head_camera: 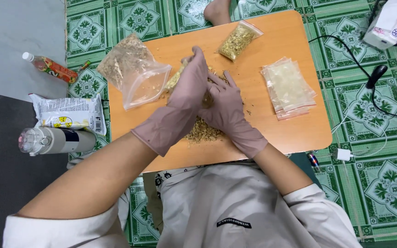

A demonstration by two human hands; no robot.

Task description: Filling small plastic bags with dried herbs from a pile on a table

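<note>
My left hand (187,89) pinches a small bag (175,79), limp and slippery; right hand (226,105) spread over loose, light flakes (203,132).

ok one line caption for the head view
Gloved left hand and right hand over loose dried bits on an orange table.
</note>
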